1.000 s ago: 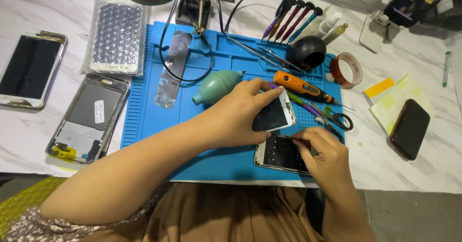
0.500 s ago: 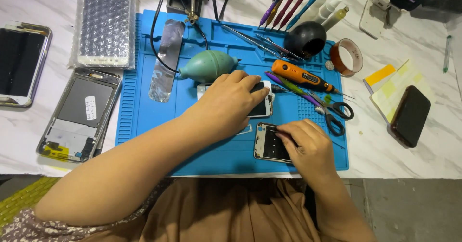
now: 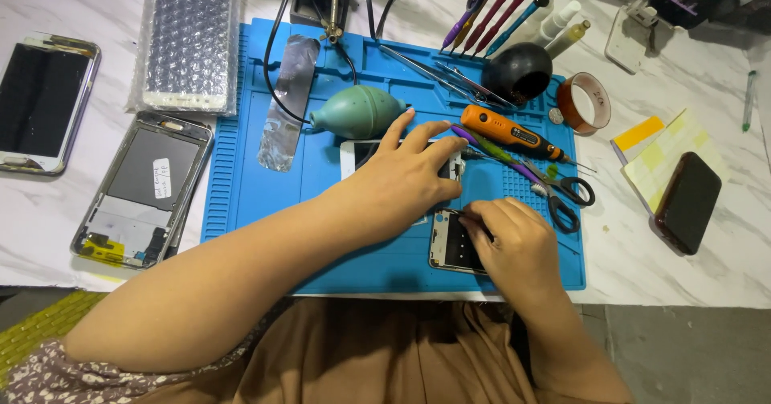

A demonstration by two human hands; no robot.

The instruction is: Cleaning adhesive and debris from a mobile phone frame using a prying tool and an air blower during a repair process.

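Observation:
My left hand lies flat, fingers spread, on a white phone screen panel on the blue work mat. My right hand pinches a thin dark tool, its tip at the top edge of an opened phone body near the mat's front edge. Which tool it is I cannot make out. A green rubber air blower sits just beyond my left fingertips. An orange electric screwdriver lies to the right of them.
Scissors, tweezers, a black bowl and a tape roll crowd the mat's right and back. Left of the mat lie a phone frame, a dark phone and a bubble-wrapped screen. A black phone rests at right.
The view has shifted; the mat sits lower and more central. My left hand stays on the white panel, fingers spread wider. My right hand holds its tool at the opened phone's top edge.

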